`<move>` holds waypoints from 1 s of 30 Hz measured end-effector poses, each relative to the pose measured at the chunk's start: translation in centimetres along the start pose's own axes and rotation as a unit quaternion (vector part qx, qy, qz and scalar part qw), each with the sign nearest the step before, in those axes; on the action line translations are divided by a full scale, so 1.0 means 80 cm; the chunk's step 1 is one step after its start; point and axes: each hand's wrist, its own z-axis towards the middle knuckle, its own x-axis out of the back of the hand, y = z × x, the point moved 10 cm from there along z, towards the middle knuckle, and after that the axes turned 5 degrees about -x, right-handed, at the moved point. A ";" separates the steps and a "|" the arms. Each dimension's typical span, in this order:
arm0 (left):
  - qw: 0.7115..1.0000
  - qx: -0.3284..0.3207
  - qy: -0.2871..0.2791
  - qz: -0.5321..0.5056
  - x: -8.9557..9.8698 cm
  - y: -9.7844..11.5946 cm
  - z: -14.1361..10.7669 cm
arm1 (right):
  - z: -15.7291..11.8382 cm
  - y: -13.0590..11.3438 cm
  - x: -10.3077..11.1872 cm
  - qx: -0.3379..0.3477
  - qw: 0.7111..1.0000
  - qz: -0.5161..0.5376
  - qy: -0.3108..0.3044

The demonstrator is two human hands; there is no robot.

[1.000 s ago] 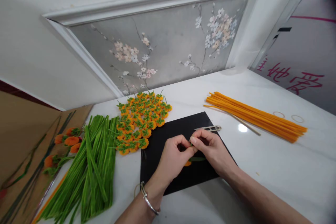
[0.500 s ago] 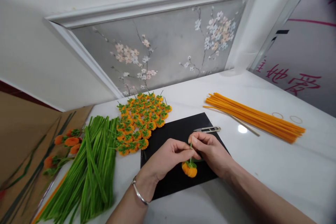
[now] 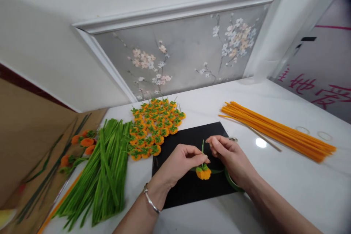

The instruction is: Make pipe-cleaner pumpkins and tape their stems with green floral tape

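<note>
My left hand [image 3: 189, 158] is closed, its thumb and forefinger pinching the thin green stem [image 3: 203, 147] of a small orange fuzzy flower [image 3: 203, 174]. The bloom hangs head down below my fingertips, over a black mat [image 3: 178, 190]. Just right of the stem's top, my right hand [image 3: 230, 153] is closed with thumb and forefinger together; whether something thin is between them is hidden. Beneath that hand a roll of green tape [image 3: 233, 184] partly shows, and a green strip runs behind the flower. Most of the thread snips [image 3: 233, 139] is covered by my right hand.
Several finished orange flower heads [image 3: 156, 124] cluster beyond the mat. Green pipe cleaners [image 3: 109, 168] are heaped at left, beside orange flowers [image 3: 87, 142] on brown paper. Orange pipe cleaners [image 3: 276, 128] lie at right, near two thin rings [image 3: 325, 136]. A framed panel [image 3: 186, 44] stands behind.
My right hand has come away from the stem, a little to the right. The green tape roll has come into sight beneath it. My left hand still pinches the flower's stem; the view has shifted.
</note>
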 end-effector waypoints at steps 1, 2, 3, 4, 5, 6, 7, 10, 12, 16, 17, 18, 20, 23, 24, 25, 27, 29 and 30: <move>1.000 -0.008 0.002 0.007 0.000 0.003 -0.001 | -0.002 0.002 -0.001 0.000 1.000 -0.023 0.001; 1.000 -0.014 0.004 0.010 0.000 0.005 -0.003 | -0.003 0.005 -0.002 -0.002 0.999 -0.040 0.002; 1.000 -0.016 0.002 0.013 -0.001 0.006 -0.004 | -0.005 0.007 -0.003 -0.005 0.999 -0.054 0.002; 1.000 -0.017 0.001 0.016 -0.001 0.007 -0.005 | -0.006 0.008 -0.004 -0.008 0.998 -0.068 -0.001; 1.000 -0.016 0.002 0.020 -0.001 0.007 -0.006 | -0.007 0.008 -0.006 -0.009 0.997 -0.079 -0.005; 1.000 -0.014 0.005 0.027 -0.001 0.007 -0.007 | -0.008 0.007 -0.009 -0.006 0.996 -0.089 -0.012; 0.999 -0.015 0.011 0.038 0.000 0.006 -0.008 | -0.009 0.005 -0.012 0.000 0.995 -0.098 -0.021; 0.993 -0.042 0.040 0.101 0.003 0.010 -0.011 | -0.013 -0.008 -0.022 0.040 0.990 -0.125 -0.044; 0.984 -0.072 0.061 0.154 0.002 0.016 -0.015 | -0.016 -0.015 -0.024 0.068 0.985 -0.150 -0.043; 0.971 -0.116 0.097 0.186 -0.004 0.026 -0.024 | -0.023 -0.022 -0.021 0.103 0.979 -0.173 -0.024; 0.969 -0.128 0.101 0.184 -0.006 0.030 -0.026 | -0.024 -0.021 -0.021 0.107 0.978 -0.178 -0.026; 0.968 -0.139 0.106 0.182 -0.007 0.033 -0.028 | -0.025 -0.020 -0.022 0.110 0.976 -0.183 -0.031; 0.965 -0.150 0.117 0.181 -0.003 0.036 -0.032 | -0.026 -0.013 -0.025 0.100 0.976 -0.189 -0.046; 0.956 -0.154 0.175 0.177 0.027 0.036 -0.040 | -0.024 -0.002 -0.025 0.074 0.981 -0.174 -0.051; 0.950 -0.157 0.206 0.175 0.043 0.036 -0.044 | -0.023 0.000 -0.023 0.067 0.982 -0.169 -0.047; 0.942 -0.160 0.239 0.173 0.061 0.035 -0.049 | -0.022 0.001 -0.021 0.062 0.983 -0.168 -0.041; 0.933 -0.146 0.277 0.175 0.092 0.027 -0.055 | -0.021 0.003 -0.017 0.055 0.982 -0.179 -0.027; 0.926 -0.131 0.305 0.182 0.117 0.019 -0.059 | -0.020 0.006 -0.014 0.045 0.980 -0.194 -0.021; 0.920 -0.126 0.312 0.201 0.125 0.017 -0.060 | -0.020 0.007 -0.014 0.037 0.979 -0.198 -0.019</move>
